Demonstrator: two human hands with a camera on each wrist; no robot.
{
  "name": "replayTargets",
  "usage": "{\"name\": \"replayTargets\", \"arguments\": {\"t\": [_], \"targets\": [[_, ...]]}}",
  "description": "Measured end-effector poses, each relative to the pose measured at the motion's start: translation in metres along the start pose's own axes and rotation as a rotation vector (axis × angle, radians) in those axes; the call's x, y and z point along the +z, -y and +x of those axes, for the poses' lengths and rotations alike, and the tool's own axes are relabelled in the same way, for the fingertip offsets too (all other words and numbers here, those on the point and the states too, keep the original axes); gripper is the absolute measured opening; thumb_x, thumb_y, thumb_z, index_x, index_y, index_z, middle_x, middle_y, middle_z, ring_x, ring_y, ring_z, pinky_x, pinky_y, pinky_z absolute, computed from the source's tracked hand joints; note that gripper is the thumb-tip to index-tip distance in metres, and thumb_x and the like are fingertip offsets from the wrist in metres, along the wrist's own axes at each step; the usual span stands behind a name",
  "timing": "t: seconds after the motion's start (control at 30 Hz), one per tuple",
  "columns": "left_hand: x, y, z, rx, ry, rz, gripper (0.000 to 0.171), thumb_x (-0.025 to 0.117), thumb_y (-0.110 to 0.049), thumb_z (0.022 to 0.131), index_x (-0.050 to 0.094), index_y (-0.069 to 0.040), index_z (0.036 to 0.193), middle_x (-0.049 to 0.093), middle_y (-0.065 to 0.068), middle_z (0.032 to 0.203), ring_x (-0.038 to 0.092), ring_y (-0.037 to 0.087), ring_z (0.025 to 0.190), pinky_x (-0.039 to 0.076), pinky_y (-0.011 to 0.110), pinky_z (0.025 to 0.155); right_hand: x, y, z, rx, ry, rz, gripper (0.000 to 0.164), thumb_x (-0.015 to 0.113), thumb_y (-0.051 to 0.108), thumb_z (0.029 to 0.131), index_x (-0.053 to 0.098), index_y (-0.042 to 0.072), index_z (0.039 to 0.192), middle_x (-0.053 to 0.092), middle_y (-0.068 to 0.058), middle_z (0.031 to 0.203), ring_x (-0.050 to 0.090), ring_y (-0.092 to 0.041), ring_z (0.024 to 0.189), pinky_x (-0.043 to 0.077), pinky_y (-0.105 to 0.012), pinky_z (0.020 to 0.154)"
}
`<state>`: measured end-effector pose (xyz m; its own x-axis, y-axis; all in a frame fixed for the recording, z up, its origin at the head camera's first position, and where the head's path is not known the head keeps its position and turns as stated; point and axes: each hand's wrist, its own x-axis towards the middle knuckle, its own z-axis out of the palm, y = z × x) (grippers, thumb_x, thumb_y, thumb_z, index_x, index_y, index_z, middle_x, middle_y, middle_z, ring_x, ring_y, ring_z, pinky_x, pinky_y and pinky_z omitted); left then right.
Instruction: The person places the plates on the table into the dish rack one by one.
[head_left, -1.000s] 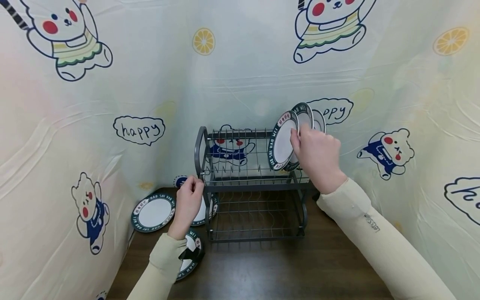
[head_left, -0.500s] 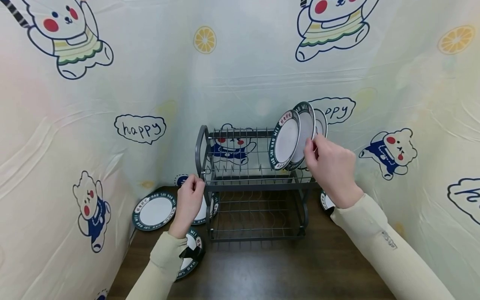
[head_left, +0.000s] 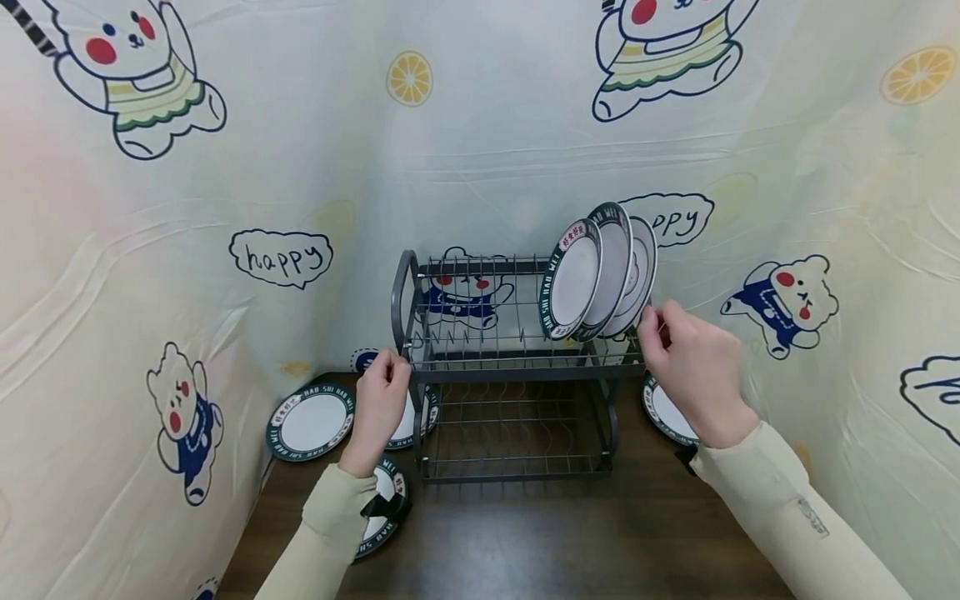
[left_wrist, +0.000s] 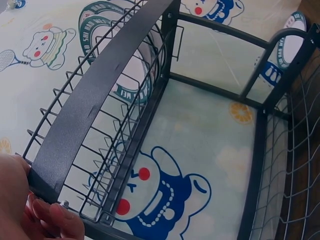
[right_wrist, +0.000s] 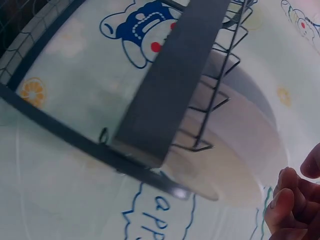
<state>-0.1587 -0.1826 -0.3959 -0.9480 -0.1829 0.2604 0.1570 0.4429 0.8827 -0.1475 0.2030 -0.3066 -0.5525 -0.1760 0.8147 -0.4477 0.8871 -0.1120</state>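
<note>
A dark metal two-tier dish rack (head_left: 517, 373) stands on the brown table. In the right end of its upper tier, three plates (head_left: 572, 279) with dark green lettered rims stand on edge, leaning. My left hand (head_left: 381, 408) grips the rack's left front corner; the left wrist view shows its fingers (left_wrist: 65, 220) curled round the frame. Beside the rack's right end is my right hand (head_left: 697, 371), close to the rightmost plate. The right wrist view shows loosely bent fingers (right_wrist: 290, 205) with the thumb apart and nothing between them.
Left of the rack lie several similar plates, among them one plate (head_left: 309, 422) by the curtain and a nearer plate (head_left: 372, 533) partly behind the left sleeve. Another plate (head_left: 667, 414) lies on the right, partly covered by the right arm. A printed curtain (head_left: 480, 192) hangs behind.
My right hand has moved right and down, away from the plates in the upper tier, uncovering the rightmost one and a plate on the table. The left hand stays on the dish rack.
</note>
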Motion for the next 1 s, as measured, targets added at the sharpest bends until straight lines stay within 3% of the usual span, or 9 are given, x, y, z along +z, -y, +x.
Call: {"name": "replayTargets", "arguments": {"t": [0.73,1.0], "targets": [[0.001,0.001,0.0,0.007,-0.008,-0.006,0.021,0.043,-0.015,0.104,0.049,-0.009,0.085,0.042,0.008,0.073,0.042,0.027,0.06,0.032,0.029,0.052,-0.007,-0.037,-0.048,0.132,0.063,-0.019,0.025,0.057,0.012,0.099,0.062,0.002,0.077,0.059,-0.011,0.059,0.046,-0.02,0.044,0.032,-0.031,0.042],[0.002,0.001,0.0,0.006,-0.008,-0.007,0.021,0.044,-0.015,0.104,0.048,-0.009,0.084,0.042,0.007,0.073,0.041,0.026,0.06,0.032,0.029,0.052,-0.004,-0.051,-0.064,0.196,0.099,-0.022,0.028,0.057,0.012,0.099,0.059,0.005,0.072,0.052,-0.006,0.055,0.041,-0.015,0.043,0.03,-0.03,0.042]]}}
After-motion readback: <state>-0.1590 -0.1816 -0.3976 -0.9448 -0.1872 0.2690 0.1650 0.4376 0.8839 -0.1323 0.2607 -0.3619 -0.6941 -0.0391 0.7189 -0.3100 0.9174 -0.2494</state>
